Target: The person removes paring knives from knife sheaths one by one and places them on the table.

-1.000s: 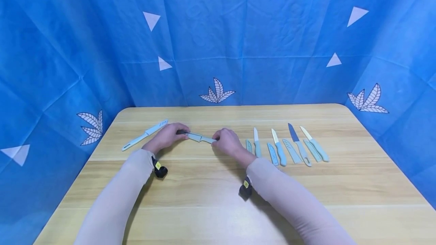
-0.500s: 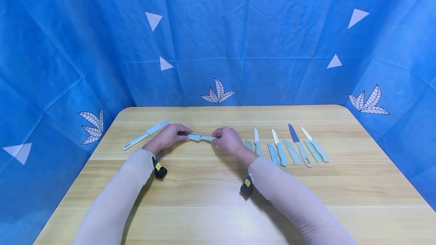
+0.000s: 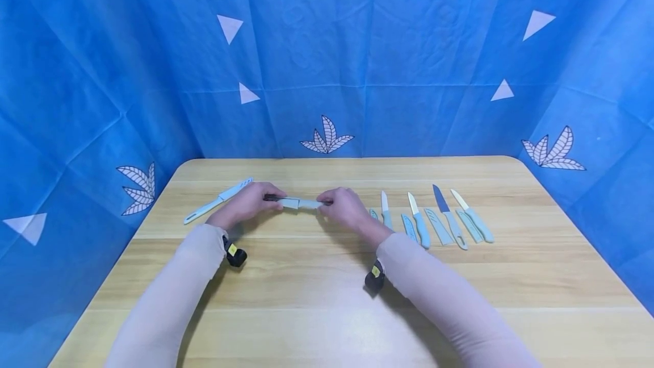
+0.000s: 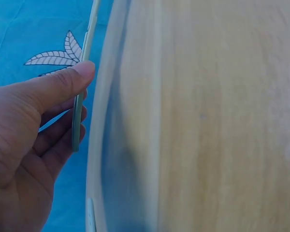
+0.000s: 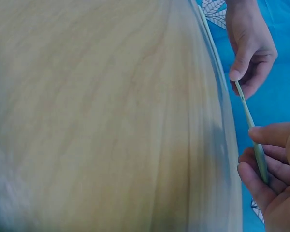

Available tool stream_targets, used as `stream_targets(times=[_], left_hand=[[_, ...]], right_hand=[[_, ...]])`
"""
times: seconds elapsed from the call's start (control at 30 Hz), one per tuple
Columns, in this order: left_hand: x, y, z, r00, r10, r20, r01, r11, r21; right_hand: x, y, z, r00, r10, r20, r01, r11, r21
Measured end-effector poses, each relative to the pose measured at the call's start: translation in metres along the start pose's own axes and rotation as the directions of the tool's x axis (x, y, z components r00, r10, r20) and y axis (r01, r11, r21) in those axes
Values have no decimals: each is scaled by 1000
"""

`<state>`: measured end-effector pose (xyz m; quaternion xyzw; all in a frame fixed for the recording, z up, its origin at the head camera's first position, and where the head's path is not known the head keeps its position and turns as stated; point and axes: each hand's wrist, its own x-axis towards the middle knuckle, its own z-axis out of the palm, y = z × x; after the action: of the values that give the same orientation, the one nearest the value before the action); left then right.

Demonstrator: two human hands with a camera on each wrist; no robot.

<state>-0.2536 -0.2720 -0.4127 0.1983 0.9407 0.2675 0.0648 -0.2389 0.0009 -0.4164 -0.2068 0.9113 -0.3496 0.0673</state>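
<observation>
Both hands hold one light-green knife between them, its blade inside a matching sheath (image 3: 289, 203). My left hand (image 3: 252, 202) pinches the sheath end between thumb and fingers; in the left wrist view the thumb lies across the sheath (image 4: 78, 121). At the other end my right hand (image 3: 346, 209) pinches the handle (image 3: 309, 204). The right wrist view shows the knife nearly edge-on, with the handle (image 5: 261, 164) between thumb and curled fingers. Close beyond my left wrist lies another sheathed knife (image 3: 203, 210), slanting on the table. Fingers hide both ends of the held knife.
Right of my right hand several bare knives lie in a row, each beside its sheath. Among them are a blue-bladed knife (image 3: 448, 216) and a pale-bladed knife (image 3: 472, 216). The wooden table (image 3: 306, 300) meets a blue patterned curtain (image 3: 327, 72) at the back.
The held knife has tilted to lie more level and shows more edge-on in the head view. Both hands keep their grips, shifting only slightly. The other knives have not moved.
</observation>
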Motion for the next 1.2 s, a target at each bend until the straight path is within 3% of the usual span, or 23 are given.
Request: stream_targets(times=[0.27, 0.83, 0.93, 1.2], left_hand=[[-5, 7, -3, 998, 64, -5, -64, 997, 35], [-20, 35, -11, 985, 154, -81, -142, 981, 135], [-23, 39, -12, 981, 167, -96, -154, 979, 133], [-26, 51, -12, 971, 209, -113, -191, 970, 153]], right_hand=[[-2, -1, -9, 999, -39, -10, 39, 999, 0], [-14, -1, -29, 999, -47, 2, 46, 981, 189], [-16, -2, -35, 998, -39, 50, 24, 961, 277], [-20, -1, -45, 985, -28, 170, -67, 847, 527]])
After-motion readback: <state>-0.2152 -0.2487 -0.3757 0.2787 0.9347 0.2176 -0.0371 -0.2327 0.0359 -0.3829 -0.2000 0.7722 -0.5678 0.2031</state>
